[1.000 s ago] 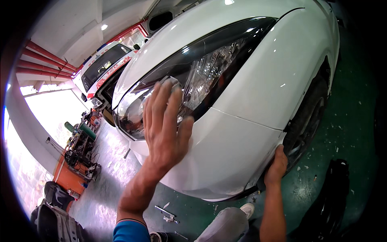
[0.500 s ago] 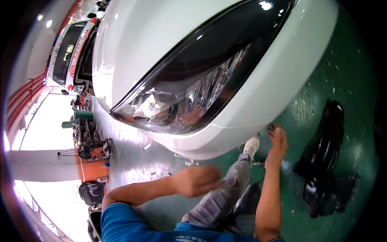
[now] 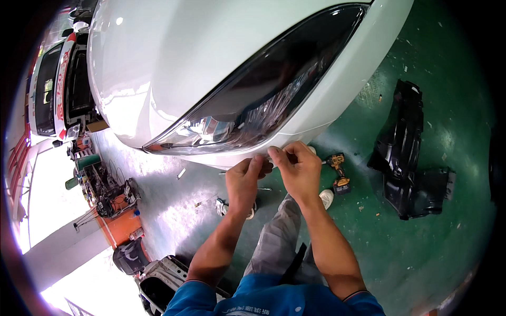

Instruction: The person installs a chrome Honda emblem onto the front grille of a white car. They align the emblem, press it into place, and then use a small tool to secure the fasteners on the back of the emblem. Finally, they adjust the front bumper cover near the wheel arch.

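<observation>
White glossy car bumper with a dark smoked headlight curves just above both bare hands. Left hand curls loosely, fingertips pinching at something small and pale beside the bumper's lower edge; what it is cannot be told. Right hand, touching the left, pinches the same spot. Just right of the grip, a yellow cordless drill lies on the green floor; farther right lies a black plastic wheel-arch liner.

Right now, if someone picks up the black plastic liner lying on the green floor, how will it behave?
The black plastic liner looks thin, moulded and curved, so probably light for its size and somewhat flexible. Its broad, irregular shape suggests it would wobble when lifted at one edge. It lies flat on the green floor, so rolling seems unlikely.
</observation>
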Tool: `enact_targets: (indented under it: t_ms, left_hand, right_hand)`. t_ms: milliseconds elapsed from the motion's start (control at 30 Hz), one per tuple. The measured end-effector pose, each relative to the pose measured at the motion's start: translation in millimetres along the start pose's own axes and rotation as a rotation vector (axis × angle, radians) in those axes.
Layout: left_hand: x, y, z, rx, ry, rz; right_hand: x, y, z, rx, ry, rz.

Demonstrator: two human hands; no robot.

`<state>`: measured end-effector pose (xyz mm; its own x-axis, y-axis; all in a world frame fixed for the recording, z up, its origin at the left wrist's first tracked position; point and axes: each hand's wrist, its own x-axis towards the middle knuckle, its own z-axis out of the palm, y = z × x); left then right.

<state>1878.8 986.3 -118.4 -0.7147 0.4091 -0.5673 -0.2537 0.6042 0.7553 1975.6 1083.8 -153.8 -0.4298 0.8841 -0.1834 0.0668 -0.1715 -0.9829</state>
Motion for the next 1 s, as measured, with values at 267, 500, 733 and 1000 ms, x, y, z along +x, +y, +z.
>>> enact_targets:
  t_ms: [267,500,733,1000]
  left_hand:
    - [12,12,4,-0.007,-0.027,0.025]
    - [15,12,3,-0.071,-0.045,-0.037]
    - [19,6,5,-0.089,-0.052,0.009]
    - [17,-1,3,-0.105,-0.038,0.070]
  right_hand:
    - [13,-3,-1,-0.089,0.027,0.097]
    - [17,3,-8,-0.223,-0.026,0.097]
    - [15,6,-8,-0.233,0.004,0.075]
    - [22,20,-1,-0.257,0.056,-0.004]
